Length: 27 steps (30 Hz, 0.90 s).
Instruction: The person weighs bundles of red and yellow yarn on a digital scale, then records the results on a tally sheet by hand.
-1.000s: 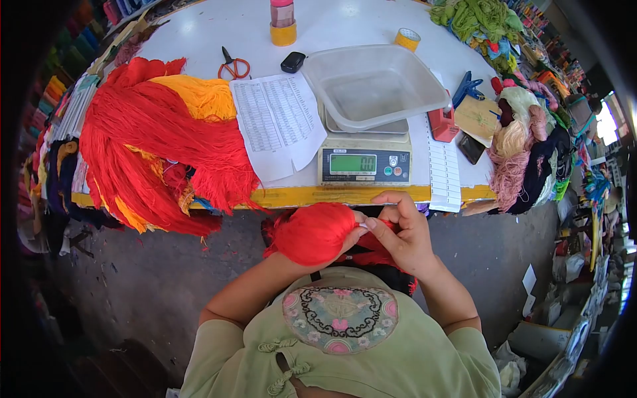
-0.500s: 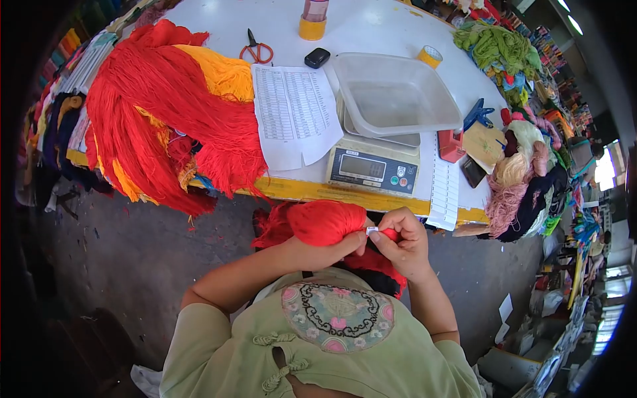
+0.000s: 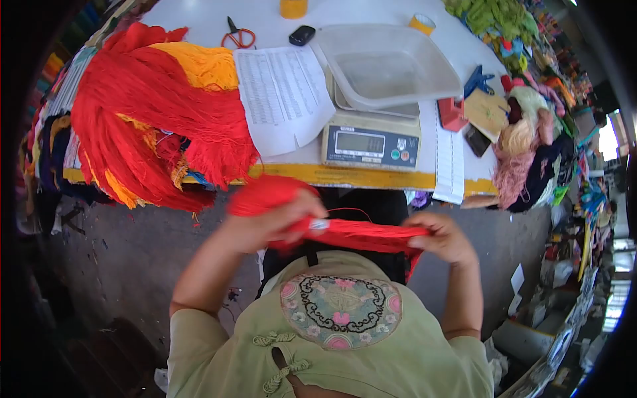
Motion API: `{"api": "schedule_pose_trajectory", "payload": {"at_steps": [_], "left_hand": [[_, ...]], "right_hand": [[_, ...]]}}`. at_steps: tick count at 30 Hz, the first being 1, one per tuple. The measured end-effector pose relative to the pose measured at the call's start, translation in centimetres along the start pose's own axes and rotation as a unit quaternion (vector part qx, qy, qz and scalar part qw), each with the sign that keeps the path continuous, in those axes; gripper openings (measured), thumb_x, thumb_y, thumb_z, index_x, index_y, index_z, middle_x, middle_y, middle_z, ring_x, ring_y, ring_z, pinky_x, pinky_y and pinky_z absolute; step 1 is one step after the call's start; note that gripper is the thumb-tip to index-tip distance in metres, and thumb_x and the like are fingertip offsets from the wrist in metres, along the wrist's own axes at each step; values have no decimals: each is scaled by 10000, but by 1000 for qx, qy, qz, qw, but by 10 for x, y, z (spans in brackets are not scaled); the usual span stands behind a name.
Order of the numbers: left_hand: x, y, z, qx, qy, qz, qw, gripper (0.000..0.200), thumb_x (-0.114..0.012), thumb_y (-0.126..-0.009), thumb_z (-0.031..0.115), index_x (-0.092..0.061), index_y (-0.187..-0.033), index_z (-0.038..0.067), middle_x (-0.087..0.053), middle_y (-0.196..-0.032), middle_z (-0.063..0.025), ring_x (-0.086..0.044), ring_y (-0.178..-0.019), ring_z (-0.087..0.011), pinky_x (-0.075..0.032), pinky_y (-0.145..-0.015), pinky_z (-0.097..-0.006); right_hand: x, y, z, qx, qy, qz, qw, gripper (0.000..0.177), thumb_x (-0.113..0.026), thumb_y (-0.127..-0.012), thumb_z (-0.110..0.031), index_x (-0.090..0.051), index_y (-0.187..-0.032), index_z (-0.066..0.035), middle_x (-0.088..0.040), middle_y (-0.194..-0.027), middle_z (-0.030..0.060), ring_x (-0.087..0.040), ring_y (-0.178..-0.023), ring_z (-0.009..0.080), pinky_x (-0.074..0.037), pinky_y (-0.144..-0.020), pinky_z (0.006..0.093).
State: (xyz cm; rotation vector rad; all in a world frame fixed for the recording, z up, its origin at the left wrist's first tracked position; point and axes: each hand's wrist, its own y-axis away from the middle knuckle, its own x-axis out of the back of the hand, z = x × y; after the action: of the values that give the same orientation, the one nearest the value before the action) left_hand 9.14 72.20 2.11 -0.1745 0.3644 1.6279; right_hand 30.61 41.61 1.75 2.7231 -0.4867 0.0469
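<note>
A skein of red yarn (image 3: 371, 231) is stretched sideways above my lap. My left hand (image 3: 282, 222), a little blurred, is closed around its bunched left part. Close to those fingers a small white label (image 3: 319, 224) wraps the skein. At the other end my right hand (image 3: 446, 237) pinches the strands between thumb and fingers. A loose red thread arcs above the stretched part, and a short tail of yarn hangs below my right hand.
On the table lie a big heap of red and orange yarn (image 3: 159, 109), printed sheets (image 3: 282, 93), red-handled snips (image 3: 239, 36) and a digital scale (image 3: 370, 142) bearing a plastic tub (image 3: 391, 66). Mixed yarn (image 3: 521, 152) piles at the right. The yellow table edge (image 3: 298, 174) runs just ahead of my hands.
My hands have moved apart, left hand leftward and right hand rightward, drawing the red skein out between them. The label now shows beside my left hand. The view has tipped down slightly.
</note>
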Motion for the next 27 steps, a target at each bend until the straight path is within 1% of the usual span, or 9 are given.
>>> {"api": "schedule_pose_trajectory", "payload": {"at_steps": [5, 9, 10, 13, 14, 16, 18, 22, 27], "left_hand": [[77, 80, 47, -170, -86, 4, 982, 590, -621, -938, 468, -714, -855, -109, -616, -524, -134, -527, -333, -136, -407, -348, -217], [114, 134, 50, -66, -151, 216, 962, 492, -603, -976, 375, -645, -1154, -81, -691, -777, -115, -498, -422, -73, -371, -437, -206], [110, 133, 53, -28, -220, 272, 936, 457, -597, -981, 345, -639, -1190, -58, -705, -846, -102, -514, -470, -60, -372, -467, -196], [88, 113, 41, 22, -344, 371, 862, 388, -583, -981, 288, -638, -1241, 5, -716, -1029, -61, -588, -686, -54, -395, -551, -187], [84, 108, 43, 46, -296, 366, 881, 381, -579, -979, 277, -634, -1261, 26, -714, -1088, -43, -612, -787, -65, -416, -588, -196], [60, 75, 38, -153, -271, 240, 919, 604, -620, -947, 459, -577, -1321, -14, -658, -1242, -114, -639, -1014, -173, -491, -820, -290], [43, 49, 41, -178, -164, 105, 964, 1148, -717, -717, 726, -361, -1486, -48, -411, -1527, -169, -418, -1396, -282, -329, -1114, -406], [13, 15, 73, -223, -221, -69, 947, 1491, -710, -471, 829, -175, -1546, -54, -224, -1621, -193, -189, -1509, -314, -210, -1182, -453], [18, 4, 69, -224, -334, -98, 910, 1494, -709, -451, 832, -190, -1546, -41, -215, -1621, -200, -214, -1490, -323, -222, -1180, -470]], "right_hand": [[86, 63, 64, -114, -117, 72, 984, 340, -798, -839, -337, -700, -963, -36, -646, -769, -16, -528, -642, 53, -414, -574, 214], [82, 77, 91, -183, -43, 97, 977, 317, -792, -850, -336, -699, -943, -47, -611, -720, -32, -493, -608, 54, -401, -566, 218], [84, 75, 94, -315, 11, 69, 947, 254, -774, -853, -256, -698, -963, -40, -655, -769, 20, -586, -673, 135, -467, -644, 269], [66, 66, 132, -72, 539, 35, 839, 179, -706, -863, -146, -715, -1030, -82, -686, -859, 74, -651, -755, 262, -504, -685, 345], [57, 48, 116, -10, 543, 46, 839, 189, -698, -848, -110, -712, -1035, -82, -683, -899, 87, -650, -815, 292, -511, -717, 367], [9, -7, 54, 133, 543, 60, 827, 230, -682, -820, -38, -705, -1044, -84, -677, -977, 113, -648, -935, 353, -526, -779, 411], [-42, -49, -4, 228, 293, 52, 927, 269, -691, -794, 54, -668, -1044, -43, -636, -1052, 119, -635, -1005, 324, -521, -863, 395], [-113, -86, -91, 300, 90, 24, 949, 333, -770, -831, -60, -611, -1123, -43, -595, -1065, 74, -622, -795, 151, -503, -677, 284], [-130, -115, -103, 339, 53, -59, 937, 249, -769, -859, -124, -614, -1033, -37, -575, -961, 34, -523, -760, 87, -418, -640, 246]]}}
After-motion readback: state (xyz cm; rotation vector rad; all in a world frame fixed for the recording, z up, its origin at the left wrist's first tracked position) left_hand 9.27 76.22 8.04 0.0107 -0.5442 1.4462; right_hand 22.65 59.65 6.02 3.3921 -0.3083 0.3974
